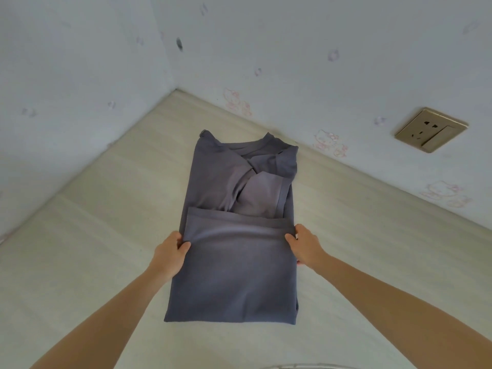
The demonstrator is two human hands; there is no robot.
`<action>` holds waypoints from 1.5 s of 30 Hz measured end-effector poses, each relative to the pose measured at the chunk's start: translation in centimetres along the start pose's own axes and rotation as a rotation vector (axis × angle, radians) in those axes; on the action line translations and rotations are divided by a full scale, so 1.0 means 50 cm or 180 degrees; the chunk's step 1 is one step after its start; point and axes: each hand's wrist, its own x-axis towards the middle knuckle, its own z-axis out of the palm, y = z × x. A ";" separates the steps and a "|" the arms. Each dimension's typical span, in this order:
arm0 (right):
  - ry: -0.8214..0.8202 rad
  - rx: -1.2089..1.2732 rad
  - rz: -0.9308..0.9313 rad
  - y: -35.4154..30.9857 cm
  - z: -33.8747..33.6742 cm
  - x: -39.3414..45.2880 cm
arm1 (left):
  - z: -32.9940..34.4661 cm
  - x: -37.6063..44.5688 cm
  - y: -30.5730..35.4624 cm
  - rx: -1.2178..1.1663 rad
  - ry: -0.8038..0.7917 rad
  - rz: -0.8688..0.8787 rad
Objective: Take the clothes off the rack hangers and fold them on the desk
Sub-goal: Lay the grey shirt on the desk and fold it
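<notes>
A grey-blue T-shirt (234, 275) lies on the pale wooden desk (85, 235), its sides and sleeves folded inward and its collar pointing toward the far wall. Its lower part is folded up over the middle, with the hem lying across the shirt. My left hand (170, 249) pinches the left end of that folded-up layer, thumb on top. My right hand (303, 245) pinches the right end the same way. Both forearms reach in from the bottom of the view.
The desk sits in a corner between two white walls (80, 62) with faint cartoon stickers. A brass-coloured wall socket (431, 129) is on the right wall above the desk. A curved pale edge (306, 366) shows at the bottom.
</notes>
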 end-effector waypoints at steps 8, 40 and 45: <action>0.0730 -0.2338 -0.2126 0.051 -0.040 -0.006 | -0.040 0.006 -0.046 0.1445 0.0653 0.1528; -0.0075 0.1758 -0.0096 -0.060 -0.061 0.059 | -0.096 0.099 0.063 -0.2049 -0.0404 -0.0328; 0.0011 0.0473 0.0371 -0.080 -0.029 0.125 | -0.054 0.132 0.070 -0.1988 -0.0860 -0.0784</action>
